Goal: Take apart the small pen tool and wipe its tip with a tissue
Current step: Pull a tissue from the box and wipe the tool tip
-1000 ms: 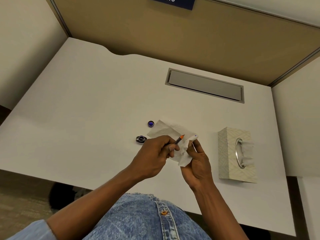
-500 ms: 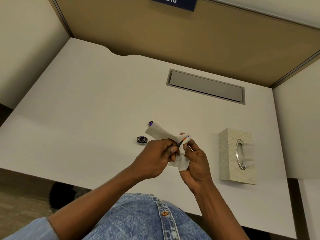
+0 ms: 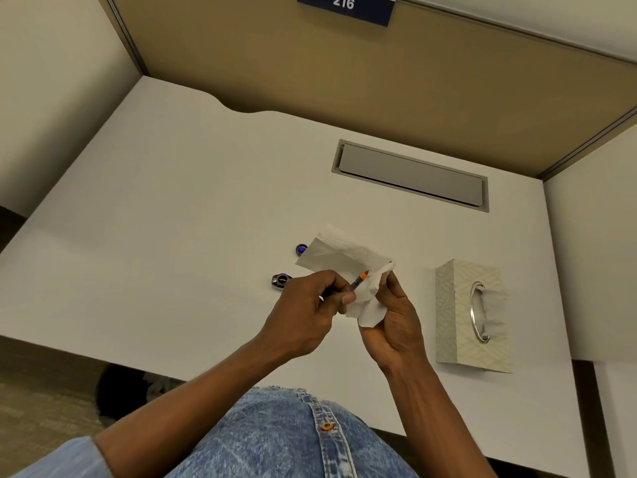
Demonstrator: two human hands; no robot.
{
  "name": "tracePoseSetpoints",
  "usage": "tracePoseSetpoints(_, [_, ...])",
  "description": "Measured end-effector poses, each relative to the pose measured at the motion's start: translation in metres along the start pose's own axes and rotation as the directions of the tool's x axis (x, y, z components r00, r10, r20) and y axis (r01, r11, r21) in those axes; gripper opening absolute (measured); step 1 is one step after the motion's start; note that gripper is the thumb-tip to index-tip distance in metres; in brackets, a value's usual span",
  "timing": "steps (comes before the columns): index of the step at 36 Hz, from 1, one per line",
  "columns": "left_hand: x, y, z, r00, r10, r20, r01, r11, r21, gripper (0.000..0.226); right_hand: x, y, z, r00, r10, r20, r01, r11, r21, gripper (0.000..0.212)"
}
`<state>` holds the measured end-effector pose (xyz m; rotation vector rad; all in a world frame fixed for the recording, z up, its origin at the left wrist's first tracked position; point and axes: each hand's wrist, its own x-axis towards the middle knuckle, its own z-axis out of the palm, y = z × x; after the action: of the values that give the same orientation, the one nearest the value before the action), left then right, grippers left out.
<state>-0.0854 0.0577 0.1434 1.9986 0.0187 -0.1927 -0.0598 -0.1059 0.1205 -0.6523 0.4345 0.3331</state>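
My left hand [image 3: 310, 305] pinches the thin pen insert [image 3: 358, 281], dark with an orange band, pointing up and right. Its tip goes into a white tissue [image 3: 344, 257] that my right hand [image 3: 393, 319] grips and wraps around it; the tip itself is hidden in the folds. Two loose pen parts lie on the white desk [image 3: 172, 236]: a small purple-centred cap [image 3: 301, 249] behind the tissue's left corner and a dark ring-shaped piece [image 3: 281, 280] just left of my left hand.
A patterned tissue box [image 3: 455, 305] with a metal-rimmed slot stands to the right of my hands. A grey cable hatch [image 3: 410, 175] is set into the desk farther back. Partition walls close the desk at the back and both sides.
The tissue, bunched tight over the tip half a second ago, has spread open upward. The orange band of the insert shows again as my right hand's fingers slid outward along the tip.
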Motion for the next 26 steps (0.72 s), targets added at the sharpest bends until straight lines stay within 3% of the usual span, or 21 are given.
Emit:
tracePoseSetpoints(4, [0.0,0.002,-0.001,1.0,0.007,0.024,-0.005,0.995,-0.097,0.02,-0.004,0.002,-0.001,0.999,0.001,0.055,0.003,0.997,-0.08,0.027])
tracePoseSetpoints(7, [0.001,0.003,-0.001,0.999,-0.002,0.036,0.007,0.989,-0.148,0.025,-0.007,0.007,0.001,0.992,0.029,0.119,-0.018,0.995,-0.095,0.034])
tracePoseSetpoints(14, [0.001,0.002,-0.005,0.991,-0.004,0.132,0.015,0.997,-0.081,0.023,-0.013,0.008,0.009,0.965,0.046,0.258,0.018,0.971,-0.239,0.03])
tracePoseSetpoints(20, [-0.001,0.004,-0.003,0.991,0.001,0.137,0.011,0.996,-0.085,0.021,-0.011,0.004,0.008,0.972,0.066,0.227,0.004,0.956,-0.294,0.033])
tracePoseSetpoints(26, [0.0,0.005,0.001,0.997,0.024,0.079,-0.019,0.997,-0.072,0.018,-0.008,0.004,0.009,0.971,0.067,0.23,-0.012,0.972,-0.234,0.032])
